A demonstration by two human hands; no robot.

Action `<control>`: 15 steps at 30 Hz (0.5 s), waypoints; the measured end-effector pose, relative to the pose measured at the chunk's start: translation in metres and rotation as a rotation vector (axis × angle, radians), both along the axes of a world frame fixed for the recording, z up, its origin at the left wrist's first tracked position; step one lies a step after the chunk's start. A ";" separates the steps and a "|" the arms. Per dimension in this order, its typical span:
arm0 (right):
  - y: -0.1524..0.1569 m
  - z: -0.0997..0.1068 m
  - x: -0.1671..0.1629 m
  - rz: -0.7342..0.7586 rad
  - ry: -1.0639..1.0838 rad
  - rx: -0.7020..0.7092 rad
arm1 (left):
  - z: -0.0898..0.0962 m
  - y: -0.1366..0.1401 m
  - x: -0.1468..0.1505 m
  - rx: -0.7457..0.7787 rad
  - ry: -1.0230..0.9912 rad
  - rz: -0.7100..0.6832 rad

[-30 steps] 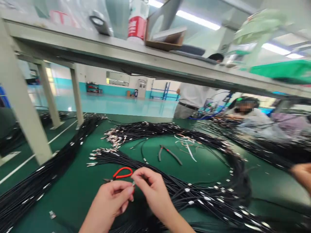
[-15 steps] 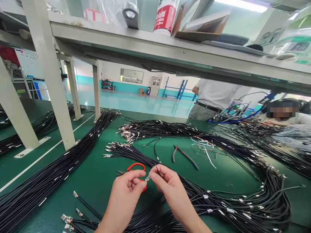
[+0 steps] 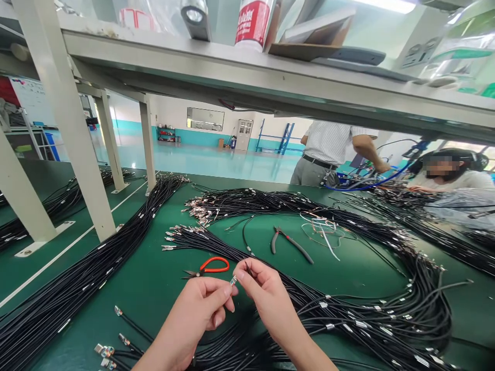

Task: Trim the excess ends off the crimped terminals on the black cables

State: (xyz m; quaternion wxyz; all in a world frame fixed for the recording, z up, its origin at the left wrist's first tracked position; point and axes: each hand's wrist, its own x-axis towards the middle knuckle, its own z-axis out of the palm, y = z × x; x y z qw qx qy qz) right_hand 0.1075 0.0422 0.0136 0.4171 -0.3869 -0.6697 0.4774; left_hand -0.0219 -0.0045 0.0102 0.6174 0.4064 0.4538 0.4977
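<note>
Between the fingertips of both hands is a small metal cable connector [image 3: 233, 281] with coloured wires. My left hand [image 3: 197, 314] pinches its lower end with thumb and forefinger, the other fingers curled. At its upper end, the thumb and forefinger of my right hand [image 3: 268, 296] are closed. A slim dark pointed tool [image 3: 248, 268] shows within the right hand; most of it is hidden by the fingers. Just beyond the left hand lie red-handled scissors [image 3: 215, 264], partly covered. Black cables [image 3: 232, 353] with connector ends run beneath both hands.
Grey-handled pliers [image 3: 291, 243] lie ahead on the green table [image 3: 154, 288]. Bundles of black cables [image 3: 127, 237] stretch left, ahead and right. A shelf [image 3: 251, 69] spans overhead on pale posts [image 3: 73, 123]. A person [image 3: 328, 147] stands beyond the table; another [image 3: 456, 172] sits far right.
The left hand's fingers have shifted on the connector, with its wrist moving left and more of the scissors showing. The standing person's arm now reaches right. The whole view has shifted slightly.
</note>
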 end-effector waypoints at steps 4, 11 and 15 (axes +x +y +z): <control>-0.001 -0.003 0.001 -0.073 -0.201 0.203 | -0.006 0.003 -0.002 -0.016 -0.047 0.072; -0.005 -0.011 0.005 -0.125 -0.598 0.755 | -0.010 0.010 -0.005 -0.060 -0.187 0.249; -0.007 -0.014 0.002 -0.134 -0.733 0.847 | -0.013 0.009 -0.004 -0.046 -0.172 0.261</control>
